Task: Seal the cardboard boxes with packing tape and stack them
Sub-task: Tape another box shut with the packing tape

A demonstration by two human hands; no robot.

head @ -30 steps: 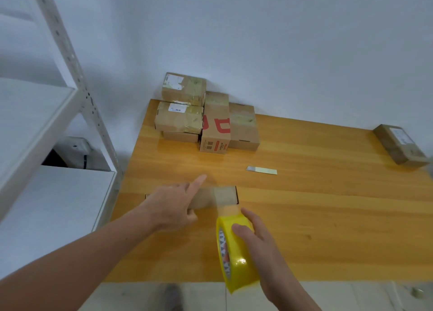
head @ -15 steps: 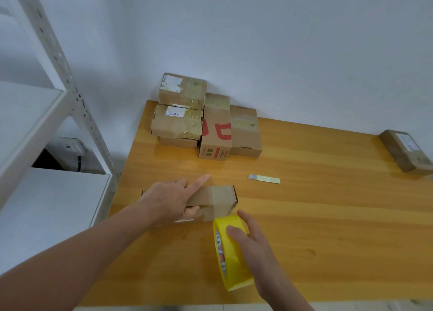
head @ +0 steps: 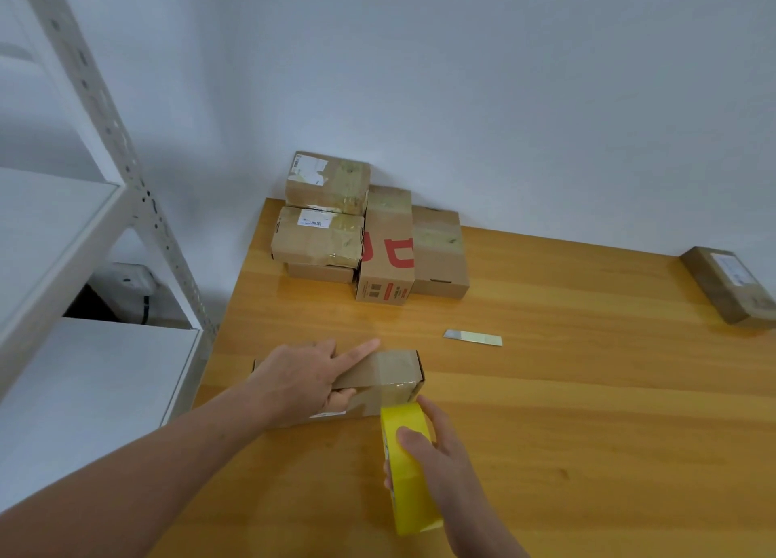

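A small flat cardboard box (head: 388, 379) lies near the front left of the wooden table (head: 567, 410). My left hand (head: 300, 383) holds it down, forefinger stretched along its top and thumb against its near side. A strip of clear tape runs over the box's right end down to the yellow tape roll (head: 409, 469), which stands on edge just in front. My right hand (head: 436, 461) grips that roll from the right. A stack of sealed boxes (head: 365, 238) stands at the table's far left corner against the wall.
A short cut strip of tape or a blade (head: 472, 338) lies flat beyond the box. One more brown box (head: 728, 286) sits at the far right edge. White metal shelving (head: 84, 238) stands close to the table's left side.
The roll has moved from past the table's front edge up to the box's near side. The view has tilted slightly; my left hand keeps its hold on the box.
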